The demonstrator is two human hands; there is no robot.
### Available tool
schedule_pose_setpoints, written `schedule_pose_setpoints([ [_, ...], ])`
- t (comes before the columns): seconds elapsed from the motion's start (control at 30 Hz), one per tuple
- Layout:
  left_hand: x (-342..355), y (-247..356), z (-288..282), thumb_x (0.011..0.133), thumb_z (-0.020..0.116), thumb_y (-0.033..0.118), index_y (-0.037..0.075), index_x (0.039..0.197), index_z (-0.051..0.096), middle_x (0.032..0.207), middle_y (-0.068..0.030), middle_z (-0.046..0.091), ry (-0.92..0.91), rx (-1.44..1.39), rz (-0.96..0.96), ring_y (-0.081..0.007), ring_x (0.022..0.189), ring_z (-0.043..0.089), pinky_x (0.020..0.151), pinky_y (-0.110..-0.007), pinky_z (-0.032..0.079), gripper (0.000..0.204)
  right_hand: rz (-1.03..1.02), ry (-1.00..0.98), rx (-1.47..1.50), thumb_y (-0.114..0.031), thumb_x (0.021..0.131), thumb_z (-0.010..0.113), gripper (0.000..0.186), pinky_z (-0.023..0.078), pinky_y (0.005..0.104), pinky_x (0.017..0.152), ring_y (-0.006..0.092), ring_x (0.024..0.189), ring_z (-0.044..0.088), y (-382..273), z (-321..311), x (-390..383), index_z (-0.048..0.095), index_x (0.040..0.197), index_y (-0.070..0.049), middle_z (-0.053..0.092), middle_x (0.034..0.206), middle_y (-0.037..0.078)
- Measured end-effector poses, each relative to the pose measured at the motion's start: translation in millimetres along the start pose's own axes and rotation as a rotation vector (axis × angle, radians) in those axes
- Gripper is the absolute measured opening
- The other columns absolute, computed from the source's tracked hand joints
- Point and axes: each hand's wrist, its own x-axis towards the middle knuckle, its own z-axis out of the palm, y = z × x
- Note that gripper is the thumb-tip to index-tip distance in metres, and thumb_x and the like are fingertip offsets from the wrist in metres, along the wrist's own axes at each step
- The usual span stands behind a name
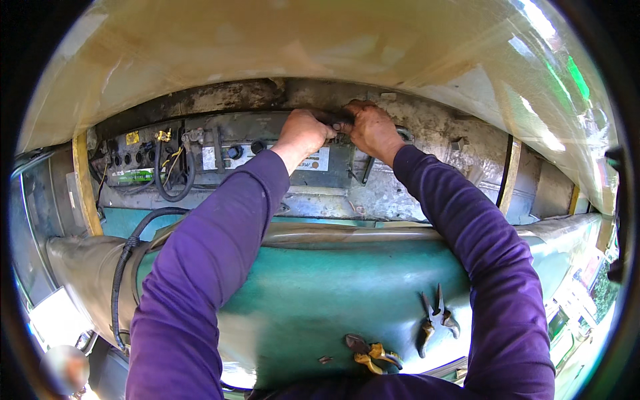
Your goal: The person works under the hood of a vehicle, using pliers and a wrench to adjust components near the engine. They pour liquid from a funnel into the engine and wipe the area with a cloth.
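My left hand [304,132] and my right hand [373,130] meet at the top right end of a grey battery [253,120], fingers curled on a small dark part [337,122] that is mostly hidden and too small to name. The battery has blue-and-black caps and a white label. To its left stands a second dark battery [133,155] with black cables and yellow wires. A dark metal rod [367,171] runs down below my right hand. On the green panel nearer me lie black-handled pliers [437,320] and yellow-handled cutters [373,353].
A beige curved cover [280,40] hangs over the compartment, with yellowish posts [85,187] at either side. A corrugated black hose [130,247] drapes down the left over the rolled edge. The green panel [300,280] spans the front. A blurred person [70,370] is at the lower left.
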Motion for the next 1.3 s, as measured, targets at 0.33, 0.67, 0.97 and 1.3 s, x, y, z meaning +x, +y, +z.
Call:
schedule_pose_setpoints([
  [0.33,3.6,2.7,-4.9,0.076,0.083,0.026,-0.002,0.113,0.072,0.112,-0.0242,0.072,-0.007,0.054,0.040,-0.0370,0.105,0.069,0.091,-0.039,0.054,0.048,0.048,0.113,-0.001,-0.031,0.090,0.069,0.034,0.048,0.0490,0.097,0.0355,0.111,0.063,-6.5,-3.1,0.2,0.069,0.112,-0.006,0.067,0.116,0.016],
  [0.67,3.3,4.4,-8.8,0.080,0.080,0.020,0.006,0.116,0.074,0.114,-0.0188,0.073,-0.056,0.101,0.122,-0.0352,0.109,0.068,0.095,-0.039,0.052,0.039,-0.284,-0.021,-0.357,-0.019,0.084,0.061,0.021,0.046,0.0445,0.100,0.0304,0.111,0.063,-11.5,-18.6,-8.2,0.070,0.101,-0.010,0.065,0.107,0.010],
  [0.97,3.6,7.8,-13.9,0.079,0.082,0.021,0.007,0.114,0.075,0.111,-0.0189,0.073,-0.082,0.053,0.120,-0.0352,0.104,0.069,0.092,-0.040,0.053,0.038,-0.228,-0.080,-0.428,-0.018,0.088,0.058,0.021,0.046,0.0443,0.100,0.0299,0.113,0.062,-24.9,-23.8,-4.2,0.071,0.102,-0.010,0.067,0.107,0.010],
  [1.3,1.9,14.4,-17.9,0.079,0.072,0.015,0.006,0.114,0.074,0.112,-0.0217,0.072,-0.038,0.196,0.005,-0.0387,0.107,0.068,0.092,-0.043,0.053,0.036,-0.193,-0.187,-0.591,-0.018,0.093,0.056,0.025,0.049,0.0446,0.098,0.0300,0.114,0.065,-51.3,-32.0,6.9,0.073,0.109,-0.012,0.070,0.116,0.009],
])
